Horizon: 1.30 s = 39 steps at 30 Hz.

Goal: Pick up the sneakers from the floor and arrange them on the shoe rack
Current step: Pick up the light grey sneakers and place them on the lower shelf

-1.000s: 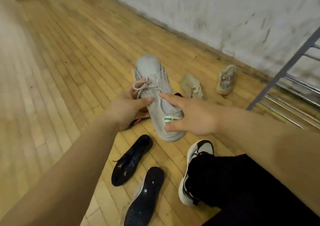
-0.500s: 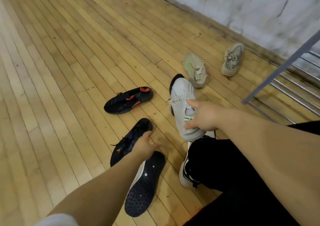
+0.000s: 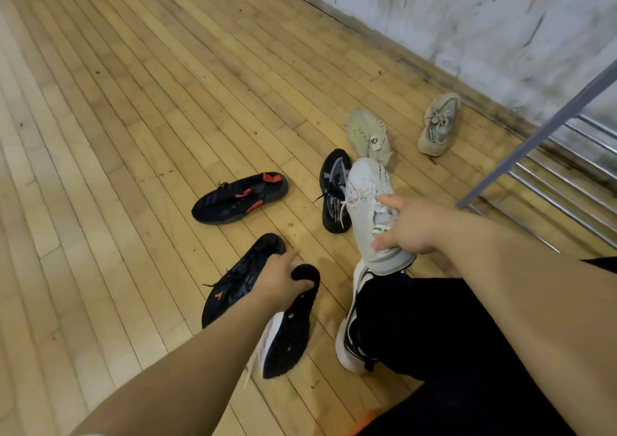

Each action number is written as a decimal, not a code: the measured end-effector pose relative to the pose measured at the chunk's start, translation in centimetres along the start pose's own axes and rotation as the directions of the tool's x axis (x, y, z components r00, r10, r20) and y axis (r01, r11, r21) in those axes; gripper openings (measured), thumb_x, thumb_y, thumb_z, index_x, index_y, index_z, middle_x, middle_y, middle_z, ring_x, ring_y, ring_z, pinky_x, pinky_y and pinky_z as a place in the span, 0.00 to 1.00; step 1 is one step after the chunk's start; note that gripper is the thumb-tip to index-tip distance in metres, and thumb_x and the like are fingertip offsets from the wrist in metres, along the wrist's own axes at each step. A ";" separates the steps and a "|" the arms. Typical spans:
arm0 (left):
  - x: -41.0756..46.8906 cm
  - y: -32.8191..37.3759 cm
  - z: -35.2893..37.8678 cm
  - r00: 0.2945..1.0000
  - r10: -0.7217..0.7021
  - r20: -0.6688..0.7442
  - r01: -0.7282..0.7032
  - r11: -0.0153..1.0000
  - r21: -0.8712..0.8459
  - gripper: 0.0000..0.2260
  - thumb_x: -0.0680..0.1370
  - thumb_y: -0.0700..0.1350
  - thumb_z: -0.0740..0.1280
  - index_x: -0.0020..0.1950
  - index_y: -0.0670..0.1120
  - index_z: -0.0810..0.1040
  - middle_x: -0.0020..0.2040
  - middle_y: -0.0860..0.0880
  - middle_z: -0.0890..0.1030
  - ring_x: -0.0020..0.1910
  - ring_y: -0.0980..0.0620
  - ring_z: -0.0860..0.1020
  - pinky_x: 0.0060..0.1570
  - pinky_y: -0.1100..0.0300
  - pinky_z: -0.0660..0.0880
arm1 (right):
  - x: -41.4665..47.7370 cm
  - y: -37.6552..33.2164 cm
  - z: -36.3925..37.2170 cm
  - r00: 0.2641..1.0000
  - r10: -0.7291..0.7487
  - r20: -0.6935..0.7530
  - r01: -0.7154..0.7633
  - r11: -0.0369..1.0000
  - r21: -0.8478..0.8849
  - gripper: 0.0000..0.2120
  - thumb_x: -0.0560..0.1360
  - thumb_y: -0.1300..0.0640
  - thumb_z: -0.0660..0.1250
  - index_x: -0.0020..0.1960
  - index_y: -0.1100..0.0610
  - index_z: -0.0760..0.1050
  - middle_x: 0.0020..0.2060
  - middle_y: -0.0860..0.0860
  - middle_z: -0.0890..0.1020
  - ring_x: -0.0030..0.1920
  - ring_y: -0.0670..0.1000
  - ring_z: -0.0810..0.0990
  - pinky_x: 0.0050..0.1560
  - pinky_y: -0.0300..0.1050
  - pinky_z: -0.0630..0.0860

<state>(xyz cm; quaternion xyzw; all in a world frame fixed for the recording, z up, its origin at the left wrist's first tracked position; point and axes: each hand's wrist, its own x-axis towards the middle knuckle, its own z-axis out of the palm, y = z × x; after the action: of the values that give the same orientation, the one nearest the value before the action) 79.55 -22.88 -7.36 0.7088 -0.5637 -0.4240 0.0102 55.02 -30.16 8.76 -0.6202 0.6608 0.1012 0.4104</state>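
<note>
Gripping white sneaker (image 3: 370, 208) by its heel collar, right hand (image 3: 409, 226) lifts it just left of the rack leg (image 3: 534, 135) | left hand (image 3: 278, 280) apparently pinching an overturned dark sneaker's (image 3: 288, 332) sole edge | light, soft uppers; collar holds best

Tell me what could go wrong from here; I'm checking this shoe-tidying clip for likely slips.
1. The right hand grips the white sneaker only at its heel end, so it may tip or drop.
2. The left hand is closing on the toe of the upturned dark-soled sneaker, a weak pinch that could slip.
3. Carrying both to the shoe rack, loose laces could snag its bars.
</note>
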 end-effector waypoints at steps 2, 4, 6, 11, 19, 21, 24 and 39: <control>-1.0 3.5 -3.9 0.988 0.116 -0.099 -0.122 0.991 -0.060 0.36 0.75 0.54 0.76 0.80 0.56 0.65 0.76 0.50 0.71 0.73 0.48 0.71 0.68 0.52 0.70 | -0.7 -0.2 -1.6 0.999 0.019 -0.048 -0.018 1.000 0.018 0.48 0.72 0.50 0.79 0.83 0.48 0.54 0.79 0.50 0.65 0.75 0.56 0.68 0.71 0.46 0.66; -2.5 7.4 -8.0 0.951 0.235 -0.202 -0.265 0.955 -0.135 0.33 0.75 0.51 0.76 0.78 0.56 0.68 0.72 0.54 0.75 0.68 0.55 0.73 0.63 0.59 0.71 | -2.2 -0.4 -4.0 0.995 0.026 -0.092 -0.021 0.999 0.049 0.48 0.72 0.49 0.79 0.83 0.48 0.55 0.80 0.51 0.64 0.76 0.57 0.67 0.71 0.47 0.66; -4.4 11.6 -12.1 0.878 0.351 -0.325 -0.418 0.893 -0.166 0.30 0.76 0.50 0.76 0.76 0.57 0.70 0.67 0.57 0.78 0.64 0.58 0.75 0.63 0.61 0.71 | -4.6 -0.6 -7.0 0.987 0.007 -0.162 0.007 0.996 0.084 0.47 0.72 0.49 0.79 0.83 0.48 0.56 0.80 0.51 0.63 0.76 0.56 0.67 0.66 0.44 0.66; -10.1 24.0 -19.2 0.627 0.656 -0.420 -0.744 0.665 -0.072 0.26 0.75 0.47 0.76 0.72 0.59 0.75 0.64 0.63 0.78 0.62 0.64 0.75 0.63 0.69 0.70 | -15.3 2.1 -14.3 0.886 -0.127 -0.446 0.209 0.968 0.138 0.44 0.67 0.45 0.81 0.78 0.36 0.63 0.73 0.47 0.72 0.68 0.47 0.74 0.59 0.38 0.67; -19.1 42.7 -15.7 0.230 0.973 -0.009 -0.938 0.225 0.263 0.25 0.75 0.50 0.77 0.70 0.60 0.76 0.64 0.62 0.77 0.61 0.66 0.72 0.60 0.75 0.66 | -33.7 17.8 -17.4 0.797 -0.067 -0.600 0.149 0.985 0.087 0.44 0.65 0.40 0.78 0.74 0.26 0.59 0.69 0.28 0.66 0.59 0.27 0.69 0.55 0.25 0.65; -19.7 44.9 -12.5 0.181 0.978 0.107 -0.954 0.148 0.259 0.24 0.74 0.50 0.77 0.69 0.59 0.77 0.64 0.62 0.77 0.62 0.63 0.74 0.62 0.69 0.69 | -35.8 22.3 -15.7 0.853 -0.028 -0.521 0.098 0.989 0.107 0.43 0.65 0.36 0.77 0.74 0.25 0.59 0.69 0.26 0.64 0.54 0.21 0.70 0.52 0.24 0.68; -19.3 46.6 -7.5 0.141 0.951 0.276 -0.966 0.072 0.247 0.23 0.74 0.52 0.77 0.68 0.59 0.76 0.60 0.64 0.76 0.58 0.65 0.74 0.57 0.74 0.68 | -36.6 28.5 -12.1 0.944 0.079 -0.321 -0.005 0.974 0.228 0.40 0.65 0.32 0.77 0.70 0.20 0.59 0.71 0.26 0.63 0.61 0.27 0.73 0.60 0.34 0.72; -8.1 45.2 14.5 0.287 0.722 0.630 -0.945 0.104 0.311 0.28 0.78 0.55 0.73 0.76 0.60 0.68 0.69 0.57 0.72 0.65 0.53 0.73 0.55 0.60 0.68 | -21.0 49.9 5.5 0.934 0.357 0.022 -0.284 0.703 0.652 0.42 0.74 0.45 0.76 0.81 0.39 0.55 0.77 0.45 0.62 0.72 0.52 0.68 0.63 0.46 0.71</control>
<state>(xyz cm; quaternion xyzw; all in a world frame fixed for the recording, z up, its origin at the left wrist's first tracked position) 34.87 -26.09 10.44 0.1246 -0.9632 -0.2232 -0.0835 10.06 -0.68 0.57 -0.3207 0.7734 -0.0953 0.5384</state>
